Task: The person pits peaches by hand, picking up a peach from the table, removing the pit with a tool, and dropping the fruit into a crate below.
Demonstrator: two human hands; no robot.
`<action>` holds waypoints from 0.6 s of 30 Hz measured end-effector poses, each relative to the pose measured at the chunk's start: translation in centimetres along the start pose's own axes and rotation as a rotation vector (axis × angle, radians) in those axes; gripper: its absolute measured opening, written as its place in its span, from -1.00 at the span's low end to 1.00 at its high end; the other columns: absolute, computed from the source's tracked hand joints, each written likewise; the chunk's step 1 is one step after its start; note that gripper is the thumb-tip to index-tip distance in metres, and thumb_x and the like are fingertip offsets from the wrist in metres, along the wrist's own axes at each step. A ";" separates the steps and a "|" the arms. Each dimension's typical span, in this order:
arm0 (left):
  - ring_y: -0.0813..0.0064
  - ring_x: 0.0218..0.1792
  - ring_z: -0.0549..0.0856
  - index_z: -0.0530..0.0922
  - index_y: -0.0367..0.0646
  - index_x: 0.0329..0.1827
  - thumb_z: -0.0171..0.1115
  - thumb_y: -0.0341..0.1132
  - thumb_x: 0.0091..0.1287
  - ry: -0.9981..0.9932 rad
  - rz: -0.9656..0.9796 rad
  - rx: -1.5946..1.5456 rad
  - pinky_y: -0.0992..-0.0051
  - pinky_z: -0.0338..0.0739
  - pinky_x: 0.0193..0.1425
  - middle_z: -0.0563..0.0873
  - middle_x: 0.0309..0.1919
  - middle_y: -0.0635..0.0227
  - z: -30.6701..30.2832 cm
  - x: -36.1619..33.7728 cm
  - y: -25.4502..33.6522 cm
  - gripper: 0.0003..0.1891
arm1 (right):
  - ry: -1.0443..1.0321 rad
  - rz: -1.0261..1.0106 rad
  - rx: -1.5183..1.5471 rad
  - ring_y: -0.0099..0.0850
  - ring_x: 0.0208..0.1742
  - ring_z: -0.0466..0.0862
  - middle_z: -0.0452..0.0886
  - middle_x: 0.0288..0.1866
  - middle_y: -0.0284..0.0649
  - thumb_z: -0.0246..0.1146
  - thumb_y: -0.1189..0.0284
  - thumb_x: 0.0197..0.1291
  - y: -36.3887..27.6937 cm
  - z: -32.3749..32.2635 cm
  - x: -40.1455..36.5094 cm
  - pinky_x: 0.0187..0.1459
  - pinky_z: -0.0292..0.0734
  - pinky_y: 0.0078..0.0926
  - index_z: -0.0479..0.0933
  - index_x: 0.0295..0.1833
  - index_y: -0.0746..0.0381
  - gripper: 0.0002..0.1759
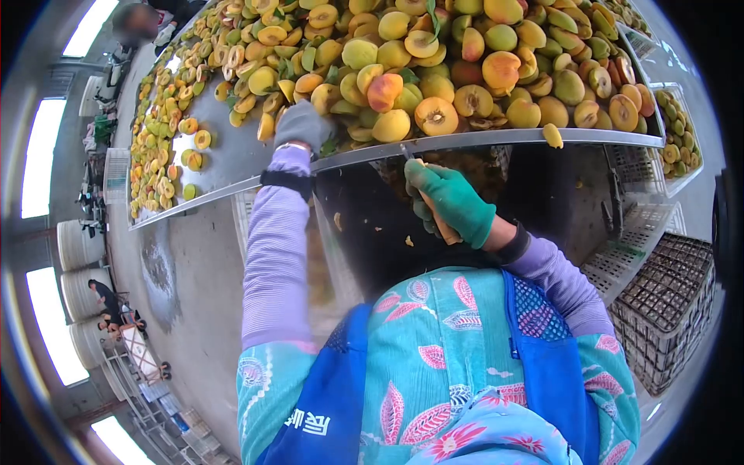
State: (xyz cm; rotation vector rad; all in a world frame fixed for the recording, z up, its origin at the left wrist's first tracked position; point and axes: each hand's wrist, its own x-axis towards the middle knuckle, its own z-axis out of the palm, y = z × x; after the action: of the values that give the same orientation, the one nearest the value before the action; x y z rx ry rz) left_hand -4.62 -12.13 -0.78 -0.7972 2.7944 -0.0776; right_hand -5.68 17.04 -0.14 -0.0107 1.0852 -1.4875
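Observation:
Halved and whole yellow-orange fruit (436,116) lies heaped on a metal table. My left hand (301,126), in a grey glove and blurred by motion, is at the table's near edge against the fruit; its fingers are smeared. Below the rim, my right hand (452,200) in a green glove is wrapped round the wooden handle of a knife (446,230), whose short metal blade points up toward the rim. A yellow fruit piece (552,136) rests on the table rim (496,141).
Plastic crates, one with fruit (677,133) and a dark stacked one (663,302), stand at the right. A white crate (632,248) leans nearby. Fruit scraps hang or lie below the rim. Far left are white tanks (80,246) and people (108,301).

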 end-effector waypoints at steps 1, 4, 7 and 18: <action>-0.01 -0.18 0.73 0.62 -0.29 -0.06 0.25 -0.20 0.17 0.063 -0.051 -0.080 0.22 0.60 -0.12 0.74 -0.26 -0.05 -0.1 -0.8 -0.4 -0.63 | 0.014 -0.065 -0.030 -0.59 -0.68 0.35 0.36 -0.60 -0.44 0.12 -0.07 0.34 -0.2 0.2 -0.1 -0.65 0.29 -0.59 0.43 -0.22 0.09 -0.57; 0.11 -0.13 0.75 0.54 -0.30 0.11 0.27 -0.17 0.20 -0.217 -0.172 -1.133 0.35 0.64 -0.13 0.73 -0.14 0.02 -1.2 -4.7 -3.4 -0.52 | 0.088 -0.094 0.015 -0.60 -0.63 0.34 0.37 -0.55 -0.45 0.17 -0.07 0.31 -0.9 0.1 0.1 -0.59 0.30 -0.59 0.44 -0.23 0.05 -0.60; 0.19 -0.13 0.73 0.27 -0.32 0.37 0.14 -0.05 0.38 -0.149 0.173 -2.063 0.41 0.66 -0.17 0.57 0.12 -0.02 -0.9 -10.5 -2.1 -0.36 | 0.180 0.077 0.199 -0.60 -0.62 0.42 0.42 -0.53 -0.41 0.14 -0.03 0.36 -1.1 -0.4 1.2 -0.62 0.33 -0.61 0.47 -0.15 0.13 -0.59; 0.35 -0.14 0.67 0.45 -0.33 0.15 0.14 -0.28 0.41 0.467 0.350 -1.451 0.42 0.60 -0.04 0.63 -0.07 0.16 -1.3 -12.5 7.8 -0.65 | 0.319 -0.765 -1.109 0.02 -0.34 0.63 0.58 -0.40 0.04 0.11 0.22 0.40 -0.4 2.9 1.3 -0.37 0.52 -0.13 0.48 0.03 0.25 -0.68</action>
State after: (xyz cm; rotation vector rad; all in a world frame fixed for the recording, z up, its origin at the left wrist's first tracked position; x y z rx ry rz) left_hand 1.38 1.11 2.18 -0.4428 2.9762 2.2108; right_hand -4.65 14.18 0.99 -1.0913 2.2112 -1.3353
